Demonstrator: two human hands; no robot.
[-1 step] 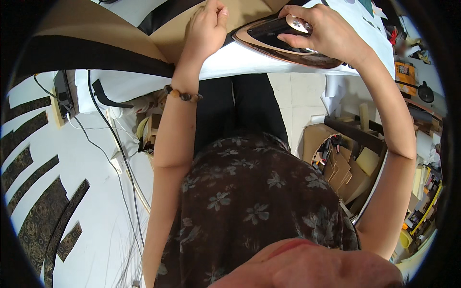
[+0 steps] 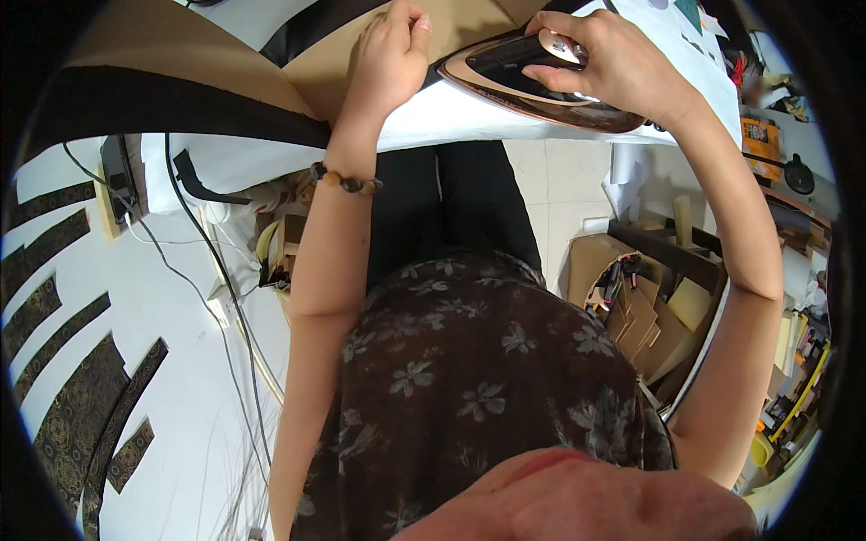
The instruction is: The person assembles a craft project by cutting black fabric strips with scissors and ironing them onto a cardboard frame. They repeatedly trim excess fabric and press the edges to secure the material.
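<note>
My right hand [image 2: 622, 68] is closed round the handle of a black and copper-coloured iron [image 2: 532, 77]. The iron's pointed end faces left, towards my other hand, and it lies along the near edge of a white-covered table [image 2: 433, 122]. My left hand [image 2: 390, 54] rests on tan material [image 2: 320, 68] with its fingers curled. Whatever those fingers may pinch cannot be made out. A wide black strip [image 2: 180, 104] borders the tan material and hangs over the table's near edge on the left.
Cables [image 2: 203, 234] run down at the left, beside a white surface bearing several dark patterned fabric pieces [image 2: 81, 406]. A cardboard box [image 2: 604, 261] with scraps and tools stands at lower right. Cluttered shelves [image 2: 794, 379] and an orange packet [image 2: 760, 140] are further right.
</note>
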